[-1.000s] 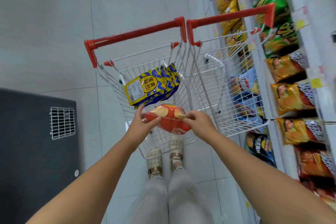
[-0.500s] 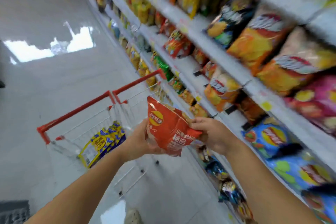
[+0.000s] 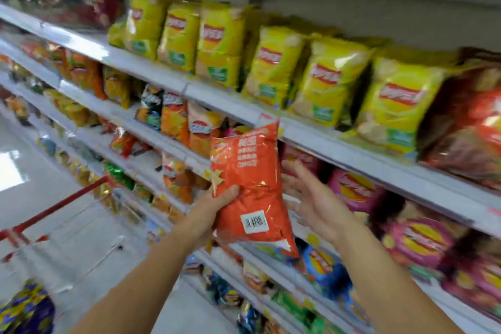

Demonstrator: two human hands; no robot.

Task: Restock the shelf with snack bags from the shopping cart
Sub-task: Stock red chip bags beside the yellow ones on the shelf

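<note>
A shop aisle with a pale, glossy tiled floor [image 3: 40, 176] runs along the left, with a bright patch of light reflected on it. White metal shelving [image 3: 352, 156] fills the right side and rises in tiers, all blurred by motion. At least four tiers show.

On the upper tier stand yellow snack bags [image 3: 273, 62], six facing out in a row, with red bags [image 3: 482, 122] at the right end. The tier below holds orange bags [image 3: 173, 119] to the left and pink bags [image 3: 357, 190] to the right. Three pink ones can be made out; the orange ones are too smeared to count. Lower tiers carry mixed blue and green packs, also too blurred to count.

One orange-red snack bag [image 3: 249, 190] is held up in the air in front of the shelving, near upright, with its barcode label facing the camera. Its top edge overlaps the rail under the yellow bags. The left hand [image 3: 214, 206] grips its lower left side, with the thumb curled across the front. The right hand [image 3: 311, 198] is just to the bag's right with fingers spread and straight — whether it touches the bag cannot be told.

At lower left is the shopping cart [image 3: 54, 209] — one red handle bar and faint wire — with one blue-and-yellow pack [image 3: 24, 309] in it.
</note>
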